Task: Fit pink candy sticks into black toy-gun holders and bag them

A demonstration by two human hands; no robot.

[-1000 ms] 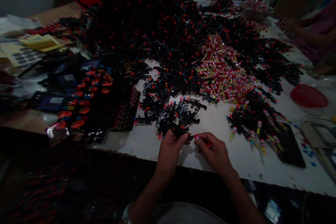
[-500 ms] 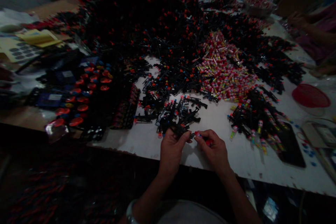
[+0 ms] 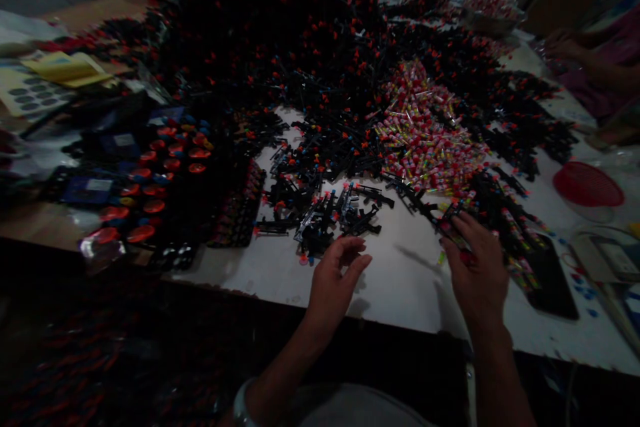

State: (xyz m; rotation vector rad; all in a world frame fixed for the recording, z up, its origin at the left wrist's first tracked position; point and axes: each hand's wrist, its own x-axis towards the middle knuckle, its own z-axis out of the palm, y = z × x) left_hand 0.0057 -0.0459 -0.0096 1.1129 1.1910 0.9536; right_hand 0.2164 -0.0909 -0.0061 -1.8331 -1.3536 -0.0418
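Observation:
My left hand (image 3: 336, 280) is raised just above the front of the table, thumb and fingers apart, holding nothing. Right behind it lies a small heap of black toy guns (image 3: 317, 233) with orange and blue tips. My right hand (image 3: 477, 267) is farther right, its fingers closed on a black toy gun (image 3: 420, 203) that points to the upper left. Something small and red (image 3: 467, 258) shows under its palm, partly hidden. Beneath and beside this hand spreads a pile of toy guns with candy-coloured tubes (image 3: 515, 227) attached.
A mound of pink and yellow tubes (image 3: 433, 137) sits mid-table before a large dark heap of toy guns (image 3: 280, 33). A phone (image 3: 555, 287) and a red mesh basket (image 3: 587, 183) lie at right. Black trays (image 3: 240, 213) stand left. Another person's hands (image 3: 563, 47) show at far right.
My hands, together at the front edge before, are now apart. The right has carried the toy gun right to the tube-fitted pile; the left has let go and opened.

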